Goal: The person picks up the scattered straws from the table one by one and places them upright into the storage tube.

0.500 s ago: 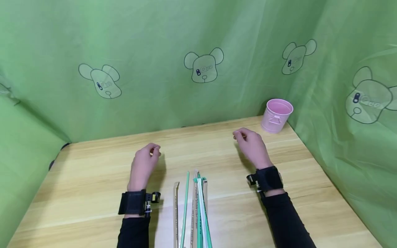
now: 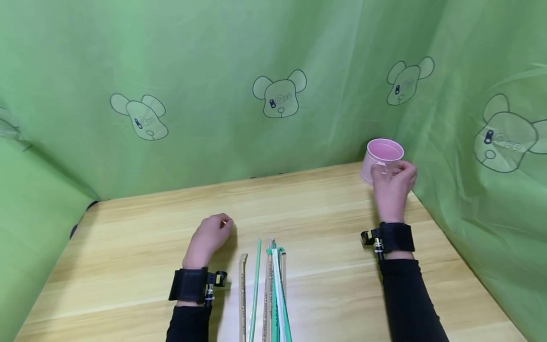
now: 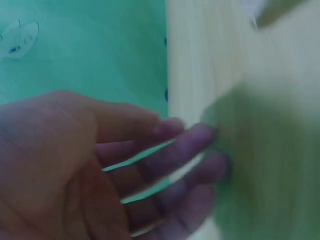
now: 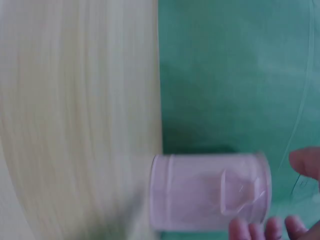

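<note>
Light-coloured animal faces (image 2: 280,102) are patterning the green fabric curtain (image 2: 205,137), each bearing a dark zip-pull mark and faint lettering, the rightmost seeming to read "Qee". Tiny dark print is running along the narrow beige strip (image 2: 242,297) on the pale wood-grain table (image 2: 141,237), too small to read. Beside it are lying a thin green straw-like stick (image 2: 256,285) and a bundle of slim beige, green and white strips (image 2: 275,294).

The pink cylindrical bucket (image 4: 202,195) is standing upright at the table's far right corner, showing its pink inner wall. The right hand (image 2: 391,192) is spreading thumb and fingers near its rim and small handle, gripping nothing; contact is unclear. The left hand (image 2: 210,237) is curving loosely, holding nothing, beyond the strips.
</note>
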The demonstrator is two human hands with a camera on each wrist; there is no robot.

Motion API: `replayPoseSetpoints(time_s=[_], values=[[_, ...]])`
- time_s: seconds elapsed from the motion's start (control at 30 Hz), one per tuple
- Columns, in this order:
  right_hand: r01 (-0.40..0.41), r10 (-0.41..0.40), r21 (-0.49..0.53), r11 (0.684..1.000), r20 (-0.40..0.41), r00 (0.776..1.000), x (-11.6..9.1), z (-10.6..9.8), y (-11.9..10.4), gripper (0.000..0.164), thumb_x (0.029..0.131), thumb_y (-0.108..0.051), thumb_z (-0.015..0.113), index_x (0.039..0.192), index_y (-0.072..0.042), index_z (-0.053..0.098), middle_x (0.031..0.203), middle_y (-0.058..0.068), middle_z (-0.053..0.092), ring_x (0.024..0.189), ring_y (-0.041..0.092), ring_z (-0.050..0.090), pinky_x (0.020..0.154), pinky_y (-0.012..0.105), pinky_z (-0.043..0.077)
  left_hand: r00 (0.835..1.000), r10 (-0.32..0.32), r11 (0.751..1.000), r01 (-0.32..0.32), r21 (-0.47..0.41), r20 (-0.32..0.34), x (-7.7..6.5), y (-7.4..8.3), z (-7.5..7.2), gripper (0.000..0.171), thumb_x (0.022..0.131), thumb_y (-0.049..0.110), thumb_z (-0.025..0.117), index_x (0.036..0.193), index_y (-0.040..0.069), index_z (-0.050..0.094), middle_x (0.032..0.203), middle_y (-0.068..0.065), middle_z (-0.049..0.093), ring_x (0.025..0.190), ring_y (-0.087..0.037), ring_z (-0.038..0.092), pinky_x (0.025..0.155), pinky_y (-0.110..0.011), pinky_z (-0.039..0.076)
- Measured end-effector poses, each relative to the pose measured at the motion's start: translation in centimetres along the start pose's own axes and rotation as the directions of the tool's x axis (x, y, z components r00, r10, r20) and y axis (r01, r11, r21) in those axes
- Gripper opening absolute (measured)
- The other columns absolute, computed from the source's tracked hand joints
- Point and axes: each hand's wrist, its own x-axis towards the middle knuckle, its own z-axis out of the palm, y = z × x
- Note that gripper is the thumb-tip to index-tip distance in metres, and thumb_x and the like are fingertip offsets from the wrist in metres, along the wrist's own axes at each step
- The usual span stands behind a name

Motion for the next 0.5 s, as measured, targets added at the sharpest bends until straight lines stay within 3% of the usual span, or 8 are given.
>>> replayPoseSetpoints(time_s=[0.07,0.2,0.37,0.5], values=[[-0.045,0.045,0.003,0.999,0.004,0.999,0.8,-0.5,0.8,0.078,0.095,-0.032,0.076,0.153,-0.004,0.031,0.143,0.012,0.038,0.133,0.023,0.036,0.114,0.037,0.035,0.998,-0.018,1.0,0.018,-0.009,0.06,-0.4,0.7,0.1,0.03,0.11,0.019,0.056,0.126,-0.002,0.07,0.09,-0.008,0.065,0.075,-0.022,0.056,0.069,-0.04,0.05],[-0.12,0.119,-0.002,0.993,0.117,0.986,1.9,-1.3,2.0,0.104,0.096,-0.043,0.076,0.168,-0.014,0.007,0.17,0.017,0.015,0.156,0.031,0.018,0.127,0.047,0.02,0.989,-0.029,0.999,0.032,-0.02,0.148,-1.4,1.8,0.4,0.02,0.107,0.019,0.064,0.114,0.003,0.072,0.081,-0.006,0.06,0.072,-0.021,0.054,0.067,-0.036,0.046],[-0.177,0.178,-0.021,0.984,0.224,0.958,3.1,-1.1,3.3,0.121,0.095,-0.046,0.078,0.169,-0.016,-0.012,0.176,0.017,-0.003,0.16,0.036,0.005,0.127,0.054,0.01,0.98,-0.014,1.0,0.016,-0.007,0.198,-2.4,2.5,1.0,0.011,0.101,0.018,0.074,0.098,0.008,0.071,0.086,-0.003,0.064,0.076,-0.019,0.057,0.07,-0.035,0.048],[-0.175,0.168,0.003,0.985,0.257,0.952,4.2,-0.2,3.9,0.124,0.094,-0.037,0.082,0.169,-0.015,-0.014,0.176,0.017,-0.004,0.16,0.035,0.008,0.127,0.051,0.012,0.978,-0.032,0.999,0.032,0.001,0.208,-2.8,2.8,1.1,0.016,0.096,0.019,0.08,0.093,0.009,0.068,0.083,-0.002,0.062,0.072,-0.019,0.055,0.065,-0.033,0.045]])
